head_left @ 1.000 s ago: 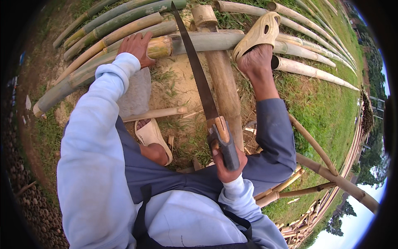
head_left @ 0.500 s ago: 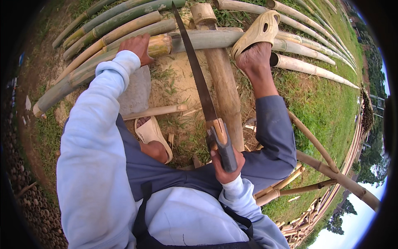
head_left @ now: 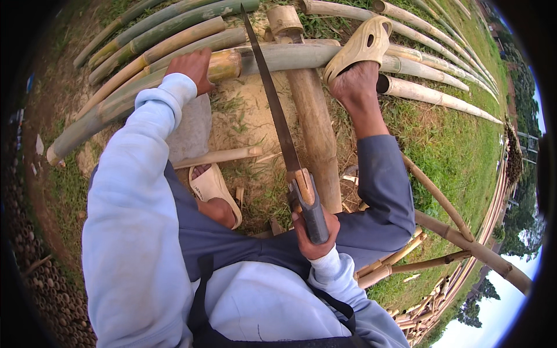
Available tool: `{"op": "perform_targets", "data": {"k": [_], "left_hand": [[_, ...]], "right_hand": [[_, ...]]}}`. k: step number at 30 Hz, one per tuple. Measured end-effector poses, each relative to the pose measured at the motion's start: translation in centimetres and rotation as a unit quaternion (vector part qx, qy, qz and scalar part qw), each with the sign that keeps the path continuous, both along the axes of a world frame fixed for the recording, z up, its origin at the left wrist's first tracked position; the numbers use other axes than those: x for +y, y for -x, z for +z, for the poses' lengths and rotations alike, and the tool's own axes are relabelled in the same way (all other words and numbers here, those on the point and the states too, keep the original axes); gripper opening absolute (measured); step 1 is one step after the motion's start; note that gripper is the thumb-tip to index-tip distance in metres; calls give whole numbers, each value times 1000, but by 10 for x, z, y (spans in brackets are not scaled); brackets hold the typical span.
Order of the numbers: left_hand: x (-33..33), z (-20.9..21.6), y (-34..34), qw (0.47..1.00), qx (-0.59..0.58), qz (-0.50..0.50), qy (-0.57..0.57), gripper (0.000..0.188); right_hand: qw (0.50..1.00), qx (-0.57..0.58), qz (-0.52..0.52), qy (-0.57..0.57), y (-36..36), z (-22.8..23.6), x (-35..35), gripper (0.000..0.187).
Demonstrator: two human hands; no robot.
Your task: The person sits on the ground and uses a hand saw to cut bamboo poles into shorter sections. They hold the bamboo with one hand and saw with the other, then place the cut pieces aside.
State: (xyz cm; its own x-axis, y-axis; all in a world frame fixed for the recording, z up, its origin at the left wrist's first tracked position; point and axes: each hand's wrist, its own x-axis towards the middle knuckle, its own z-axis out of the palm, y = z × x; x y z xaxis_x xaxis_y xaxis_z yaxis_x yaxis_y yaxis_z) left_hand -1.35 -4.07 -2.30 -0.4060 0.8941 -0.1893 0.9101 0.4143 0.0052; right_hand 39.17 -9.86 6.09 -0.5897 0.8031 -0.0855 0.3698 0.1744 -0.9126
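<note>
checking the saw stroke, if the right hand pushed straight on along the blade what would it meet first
Likely the bamboo pole lying across the wooden post. The right hand grips the saw, whose blade points up and away over that pole, between the left hand and the sandalled foot. Depth is unclear.

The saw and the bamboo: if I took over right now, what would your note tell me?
Right hand: gripping the handle of the saw, blade across the bamboo pole.
Left hand: pressing on the pole's cut end, left of the blade.
Right foot in a sandal pins the pole on a log.
Done: blade set on the pole; cut depth cannot be seen.
Left: the pole is not sawn through.
</note>
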Motion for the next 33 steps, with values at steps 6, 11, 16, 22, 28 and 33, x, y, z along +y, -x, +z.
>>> {"op": "perform_targets", "data": {"k": [6, 11, 16, 22, 28, 33], "left_hand": [[4, -3, -3, 999, -20, 22, 16, 64], [0, 4, -6, 1000, 3, 5, 1, 58], [-2, -5, -5, 1000, 14, -5, -21, 59], [3, 7, -1, 1000, -8, 10, 22, 60], [3, 1, -3, 1000, 4, 3, -11, 59], [8, 13, -1, 999, -27, 16, 19, 59]], "right_hand": [[1000, 5, -8, -17, 19, -12, 8, 18], [1000, 2, -9, -11, 18, -5, 8, 22], [1000, 5, -3, -11, 14, -4, 3, 18], [1000, 12, -3, 13, 26, -8, 20, 15], [1000, -4, -6, 2, 8, 0, -3, 20], [999, 48, -17, 8, 66, -35, 43, 11]]}}
